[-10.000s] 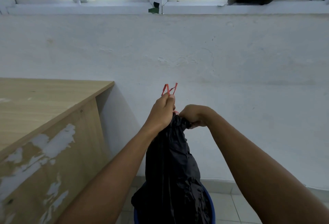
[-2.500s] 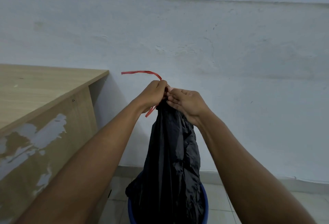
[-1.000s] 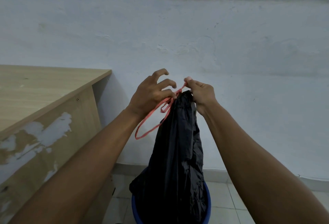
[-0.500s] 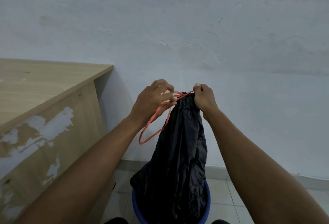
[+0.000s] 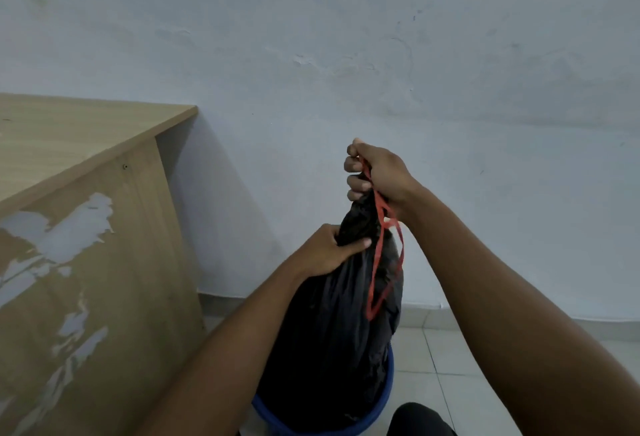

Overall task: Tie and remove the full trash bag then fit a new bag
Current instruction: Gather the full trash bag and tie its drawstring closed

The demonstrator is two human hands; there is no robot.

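Observation:
A full black trash bag [image 5: 332, 331] stands in a blue bin [image 5: 386, 397], its top gathered into a narrow neck. My right hand [image 5: 375, 174] is closed around the very top of the neck and the red drawstring [image 5: 382, 262], whose loops hang down the bag's right side. My left hand [image 5: 329, 250] grips the bag's neck lower down, on its left side. The bin's base is hidden by the bag and my arms.
A wooden desk [image 5: 79, 214] with peeling veneer stands close on the left. A white wall [image 5: 346, 55] rises right behind the bin. Pale floor tiles [image 5: 450, 366] lie to the right, and a dark knee [image 5: 419, 420] shows at the bottom.
My left hand has dropped from the drawstring to the bag's neck lower down. My right hand has taken the top and the drawstring. The view has tilted down.

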